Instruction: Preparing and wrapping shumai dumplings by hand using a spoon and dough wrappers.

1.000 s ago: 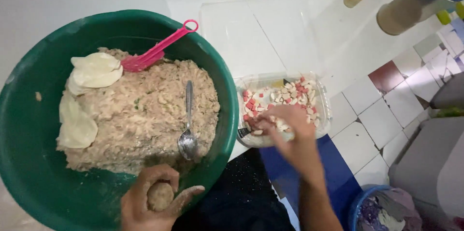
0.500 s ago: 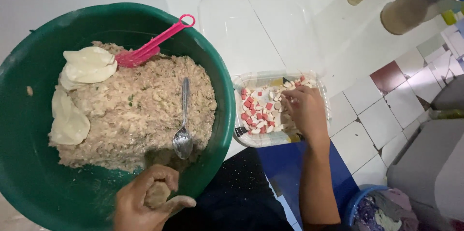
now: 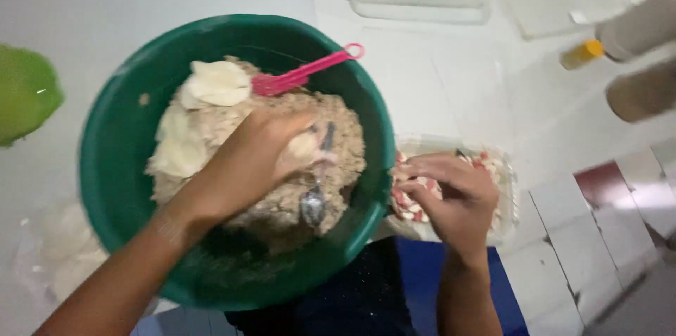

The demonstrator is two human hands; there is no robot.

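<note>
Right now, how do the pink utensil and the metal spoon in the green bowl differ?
The pink utensil is plastic and leans on the far rim of the green bowl; the metal spoon is grey steel and lies on the mixture. The pink utensil is untouched, while the left hand partly covers the spoon. Both rest in the mixture.

We see a dark green bowl (image 3: 120,167) on a white tabletop (image 3: 63,33). The mix (image 3: 282,202) in it is pale beige-brown, with cream-white dough pieces (image 3: 215,83) on top. A bright pink utensil (image 3: 306,74) leans on the rim, and a silver spoon (image 3: 313,202) lies in the mix. The clear container (image 3: 503,188) holds red and white bits. At the tabletop's left edge sits a lime green thing (image 3: 24,93). A bottle (image 3: 634,33) with a yellow cap (image 3: 581,54) is tan.
</note>
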